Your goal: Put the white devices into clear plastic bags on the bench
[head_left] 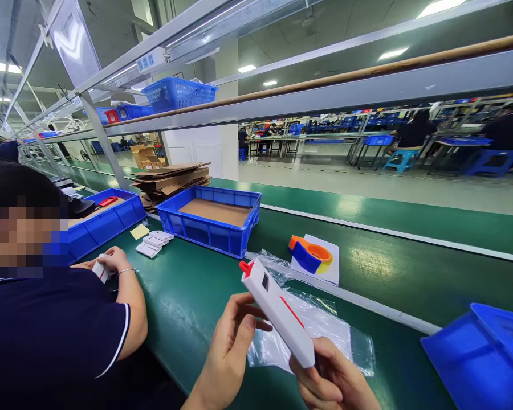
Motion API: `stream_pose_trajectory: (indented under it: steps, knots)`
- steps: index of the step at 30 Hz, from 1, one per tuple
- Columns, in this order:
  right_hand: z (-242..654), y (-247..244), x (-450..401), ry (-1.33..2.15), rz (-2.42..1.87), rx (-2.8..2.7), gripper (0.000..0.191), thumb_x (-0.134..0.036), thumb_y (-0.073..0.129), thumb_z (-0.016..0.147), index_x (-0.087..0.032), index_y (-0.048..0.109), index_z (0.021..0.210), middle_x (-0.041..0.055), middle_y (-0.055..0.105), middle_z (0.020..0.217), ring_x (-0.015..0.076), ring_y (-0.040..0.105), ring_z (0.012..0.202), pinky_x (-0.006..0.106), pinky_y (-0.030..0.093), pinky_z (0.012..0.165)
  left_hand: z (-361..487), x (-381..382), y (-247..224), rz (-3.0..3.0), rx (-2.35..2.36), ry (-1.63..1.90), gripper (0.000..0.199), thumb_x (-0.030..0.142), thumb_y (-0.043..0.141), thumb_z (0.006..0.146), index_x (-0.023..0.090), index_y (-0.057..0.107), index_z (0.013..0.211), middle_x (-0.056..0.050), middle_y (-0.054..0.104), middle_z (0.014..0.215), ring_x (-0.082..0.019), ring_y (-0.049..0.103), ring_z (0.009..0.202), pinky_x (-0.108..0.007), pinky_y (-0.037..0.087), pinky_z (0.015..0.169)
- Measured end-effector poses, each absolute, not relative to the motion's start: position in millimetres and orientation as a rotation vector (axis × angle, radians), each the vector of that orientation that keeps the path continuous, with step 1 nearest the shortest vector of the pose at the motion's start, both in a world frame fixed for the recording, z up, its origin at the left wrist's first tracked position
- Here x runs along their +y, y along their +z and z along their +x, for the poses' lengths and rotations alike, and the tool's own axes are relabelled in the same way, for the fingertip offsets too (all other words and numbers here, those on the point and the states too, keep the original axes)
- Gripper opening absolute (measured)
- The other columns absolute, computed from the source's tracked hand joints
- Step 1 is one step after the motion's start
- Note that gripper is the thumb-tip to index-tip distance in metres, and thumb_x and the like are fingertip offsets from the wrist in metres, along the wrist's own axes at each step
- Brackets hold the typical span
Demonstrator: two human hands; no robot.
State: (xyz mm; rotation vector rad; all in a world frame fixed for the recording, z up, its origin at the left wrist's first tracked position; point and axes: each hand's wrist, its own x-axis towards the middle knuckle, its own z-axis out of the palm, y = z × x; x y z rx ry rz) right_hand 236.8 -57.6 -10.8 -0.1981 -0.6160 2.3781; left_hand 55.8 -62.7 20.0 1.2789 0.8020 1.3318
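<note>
A slim white box (282,316) with a red stripe, a small dark window and a red loop at its upper end is tilted above the green bench. My right hand (329,373) grips its lower end between thumb and fingers. Close to the box's left side is my left hand (233,344), its fingers apart and curved, with nothing held in it. Beneath the box, clear plastic bags with white contents (337,336) lie on the bench. An orange tape dispenser (312,255) rests on a white sheet beyond them.
A blue tray (205,242) with cardboard inside stands ahead, near stacked cardboard (171,182). At the left, a person (55,336) handles a white box beside another blue tray (106,228). White boxes (154,244) lie between. A blue bin (474,353) stands at the right.
</note>
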Motion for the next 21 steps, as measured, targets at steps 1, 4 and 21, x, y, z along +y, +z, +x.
stream_pose_trajectory:
  steps: [1, 4, 21]
  knots:
    - [239.3, -8.6, -56.9, 2.374, -0.176, -0.622, 0.046, -0.05, 0.077, 0.086, -0.015, 0.057, 0.066, -0.0141, 0.029, 0.044, 0.0, 0.007, 0.036, 0.01, 0.011, 0.029, 55.7, -59.6, 16.0, 1.3, 0.841, 1.318, 0.035, 0.046, 0.052, 0.104, 0.021, 0.062, 0.127, -0.011, 0.07, 0.115, -0.025, 0.065, 0.106, -0.036, 0.053, 0.094]
    - [251.8, 0.7, -56.4, 2.285, -0.208, -0.667, 0.045, -0.052, 0.08, 0.084, -0.015, 0.06, 0.069, -0.014, 0.028, 0.045, 0.0008, 0.008, 0.038, 0.01, 0.012, 0.029, 52.9, -50.9, 1.4, 1.401, 1.016, 1.234, 0.03, 0.043, 0.052, 0.103, 0.022, 0.063, 0.122, -0.011, 0.069, 0.115, -0.025, 0.064, 0.106, -0.035, 0.052, 0.091]
    - [266.6, 27.3, -49.7, 2.05, -0.648, -0.581, 0.063, -0.064, 0.09, 0.066, -0.02, 0.044, 0.062, -0.0184, 0.022, 0.043, -0.0008, 0.0, 0.039, 0.009, 0.01, 0.029, 89.5, -49.1, 12.8, 1.575, 0.959, 1.158, 0.05, 0.062, 0.05, 0.098, 0.018, 0.07, 0.086, -0.009, 0.071, 0.084, -0.022, 0.062, 0.08, -0.029, 0.045, 0.074]
